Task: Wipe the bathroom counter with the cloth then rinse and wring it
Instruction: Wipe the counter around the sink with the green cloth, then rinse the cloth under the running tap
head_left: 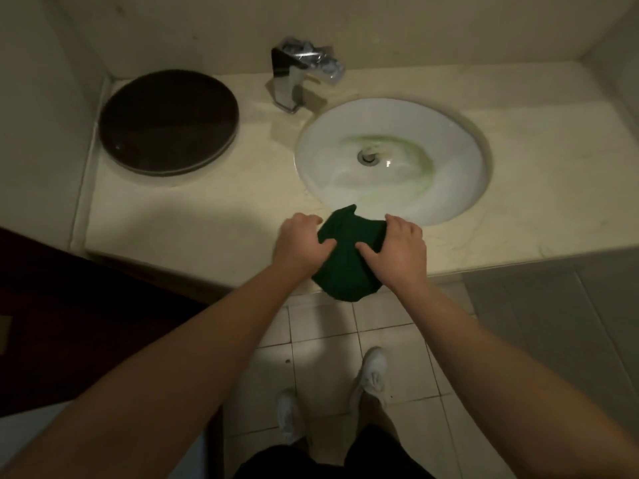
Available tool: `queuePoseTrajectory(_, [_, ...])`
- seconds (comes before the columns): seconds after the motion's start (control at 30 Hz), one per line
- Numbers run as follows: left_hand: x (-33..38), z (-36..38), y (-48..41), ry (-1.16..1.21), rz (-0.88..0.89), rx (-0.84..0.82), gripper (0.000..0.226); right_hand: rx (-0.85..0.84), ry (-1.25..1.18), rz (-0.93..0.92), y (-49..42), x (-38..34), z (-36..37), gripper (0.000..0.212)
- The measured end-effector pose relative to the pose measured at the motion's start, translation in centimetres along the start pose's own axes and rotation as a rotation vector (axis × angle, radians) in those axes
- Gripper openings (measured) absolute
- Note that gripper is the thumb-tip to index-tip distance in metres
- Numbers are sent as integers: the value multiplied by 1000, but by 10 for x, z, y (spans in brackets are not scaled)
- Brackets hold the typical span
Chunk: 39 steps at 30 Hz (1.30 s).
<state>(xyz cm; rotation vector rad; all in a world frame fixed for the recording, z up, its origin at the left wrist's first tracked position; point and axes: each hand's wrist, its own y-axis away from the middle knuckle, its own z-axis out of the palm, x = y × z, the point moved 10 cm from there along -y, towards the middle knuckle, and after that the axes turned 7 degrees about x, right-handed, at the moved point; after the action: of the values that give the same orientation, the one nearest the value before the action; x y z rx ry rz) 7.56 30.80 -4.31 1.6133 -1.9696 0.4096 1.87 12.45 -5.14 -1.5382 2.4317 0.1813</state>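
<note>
While both hands grip cloth (349, 250), no writing legible

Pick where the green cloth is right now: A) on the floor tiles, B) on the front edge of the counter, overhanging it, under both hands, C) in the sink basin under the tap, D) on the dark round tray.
B: the cloth lies on the counter at its front edge, its lower part hanging past the edge, with the left hand and right hand on either side of it, just in front of the sink.
</note>
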Motion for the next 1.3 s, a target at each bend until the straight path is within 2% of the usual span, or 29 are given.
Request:
queuePoseTrajectory(0.1, [14, 26, -10, -125, -123, -96, 53, -66, 88, 47, -10, 12, -3, 90])
queuePoseTrajectory(0.2, [18, 36, -18, -75, -237, -185, 27, -98, 130, -46, -19, 11, -3, 75])
queuePoseTrajectory(0.27, [26, 37, -23, 10, -268, -211, 30, -106, 59, -105, -31, 11, -4, 61])
queuePoseTrajectory(0.33, [35, 32, -23, 88, -296, -232, 22, -178, -117, -133, -44, 11, -3, 39])
queuePoseTrajectory(0.4, [45, 26, -26, 177, -334, -222, 11, -302, -372, -55, -56, 16, 1, 25])
queuePoseTrajectory(0.47, [53, 11, -30, 245, -387, -130, 16, -421, -657, 90, -68, 23, 3, 29])
queuePoseTrajectory(0.57, [75, -13, -41, 369, -403, -3, 23, -586, -1025, 340, -83, 31, 6, 56])
queuePoseTrajectory(0.6, [82, -19, -47, 408, -398, 23, 25, -657, -1120, 388, -88, 29, 7, 58])
queuePoseTrajectory(0.7, [99, -36, -69, 529, -384, 74, 34, -896, -1321, 448, -95, 13, 1, 40])
queuePoseTrajectory(0.77, [105, -45, -86, 587, -379, 93, 40, -960, -1361, 434, -107, 2, -4, 37])
queuePoseTrajectory(0.9, [107, -57, -122, 683, -355, 106, 49, -872, -1436, 384, -152, -13, -11, 49])
queuePoseTrajectory(1.0, [99, -63, -148, 789, -335, 75, 60, -845, -1474, 407, -182, -18, -21, 66])
queuePoseTrajectory(1.07, [93, -66, -165, 838, -305, 54, 64, -805, -1472, 418, -202, -19, -28, 68])
queuePoseTrajectory(1.13, [89, -70, -181, 808, -247, 73, 56, -730, -1467, 410, -223, -18, -36, 62])
queuePoseTrajectory(1.3, [88, -85, -205, 547, -163, 222, 31, -632, -1414, 318, -246, -28, -55, 49])
